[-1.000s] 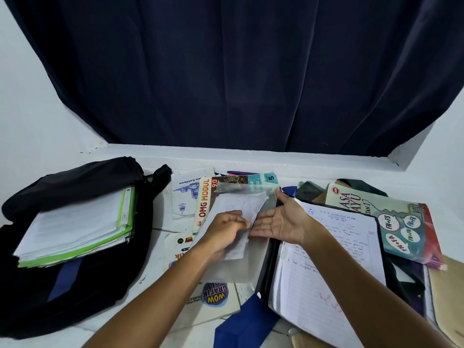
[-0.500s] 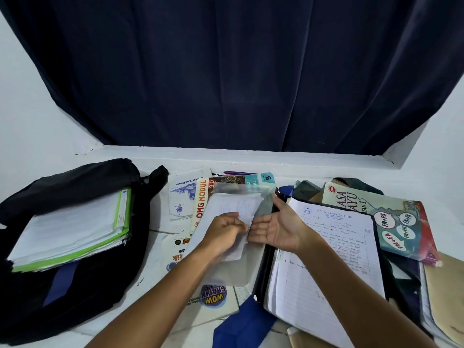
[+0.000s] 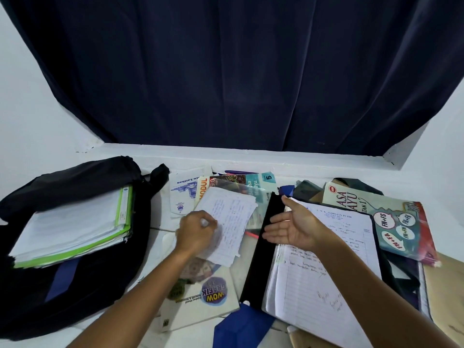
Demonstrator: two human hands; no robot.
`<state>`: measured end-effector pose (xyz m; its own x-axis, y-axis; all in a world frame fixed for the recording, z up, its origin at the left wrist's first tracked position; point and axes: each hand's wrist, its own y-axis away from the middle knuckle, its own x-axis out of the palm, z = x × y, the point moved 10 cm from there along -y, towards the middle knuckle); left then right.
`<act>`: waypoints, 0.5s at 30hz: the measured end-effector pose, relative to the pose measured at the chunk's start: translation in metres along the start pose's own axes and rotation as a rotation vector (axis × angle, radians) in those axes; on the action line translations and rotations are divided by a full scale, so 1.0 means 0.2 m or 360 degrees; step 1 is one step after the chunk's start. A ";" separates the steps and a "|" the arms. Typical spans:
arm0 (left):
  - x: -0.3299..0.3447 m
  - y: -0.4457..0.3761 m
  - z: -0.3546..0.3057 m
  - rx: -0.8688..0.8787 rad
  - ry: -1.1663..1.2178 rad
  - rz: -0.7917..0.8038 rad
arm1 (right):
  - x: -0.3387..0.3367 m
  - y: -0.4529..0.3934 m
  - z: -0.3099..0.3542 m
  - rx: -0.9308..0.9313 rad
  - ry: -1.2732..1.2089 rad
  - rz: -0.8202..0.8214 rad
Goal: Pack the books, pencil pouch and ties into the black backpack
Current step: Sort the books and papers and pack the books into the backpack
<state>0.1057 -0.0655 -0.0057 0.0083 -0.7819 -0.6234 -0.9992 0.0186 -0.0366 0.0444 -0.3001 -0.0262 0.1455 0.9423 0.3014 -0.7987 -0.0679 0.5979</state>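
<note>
The left hand [image 3: 198,234] grips a clear sleeve of handwritten sheets [image 3: 231,222] over the books [image 3: 200,300], the right hand [image 3: 293,228] hovers flat and relaxed above an open folder [image 3: 324,267], backpack [image 3: 62,285] left, already holding papers

A black fabric backpack [image 3: 75,285] lies flat and open, well to the left of the left hand [image 3: 197,234], with a thick green-edged stack of white paper books [image 3: 72,227] resting in its mouth; a white "WOW" workbook [image 3: 200,305] lies under the left wrist; an open lined notebook in a black cover [image 3: 324,272] lies beneath the right hand [image 3: 293,227]; a teal and red paperback [image 3: 391,222] sits beyond it to the right; a blue cloth tie [image 3: 241,330] lies nearest, between the forearms.
</note>
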 end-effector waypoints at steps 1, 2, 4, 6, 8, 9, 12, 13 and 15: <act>-0.05 -0.04 0.10 -0.0081 -0.0082 -0.0053 | 0.00 0.00 0.00 -0.0024 0.0001 -0.0003; -0.07 -0.09 0.24 -0.0189 -0.0167 -0.0039 | 0.01 -0.01 0.00 -0.0042 -0.0003 0.0002; -0.06 -0.17 0.44 -0.0385 -0.0069 0.0038 | 0.05 -0.03 -0.02 -0.0047 -0.0025 0.0036; -0.06 -0.14 0.45 -0.0527 0.0207 0.0095 | 0.10 -0.04 -0.06 -0.0022 -0.0069 0.0081; -0.10 -0.11 0.38 -0.0590 0.0390 0.0012 | 0.13 -0.06 -0.10 0.0005 -0.0120 0.0098; -0.12 -0.12 0.39 -0.0617 0.0461 -0.0028 | 0.14 -0.06 -0.11 0.0014 -0.0143 0.0097; -0.17 -0.15 0.33 -0.0511 0.0319 -0.0059 | 0.16 -0.07 -0.13 0.0024 -0.0158 0.0094; -0.18 -0.16 0.31 -0.0471 0.0264 -0.0034 | 0.16 -0.07 -0.13 0.0017 -0.0151 0.0095; -0.19 -0.17 0.28 -0.0489 0.0368 0.0106 | 0.16 -0.08 -0.12 -0.0002 -0.0137 0.0093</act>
<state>0.1425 -0.0023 -0.0240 -0.0311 -0.9058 -0.4226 -0.9629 -0.0862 0.2556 0.0477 -0.2610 -0.0426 0.1482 0.9052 0.3984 -0.8082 -0.1213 0.5763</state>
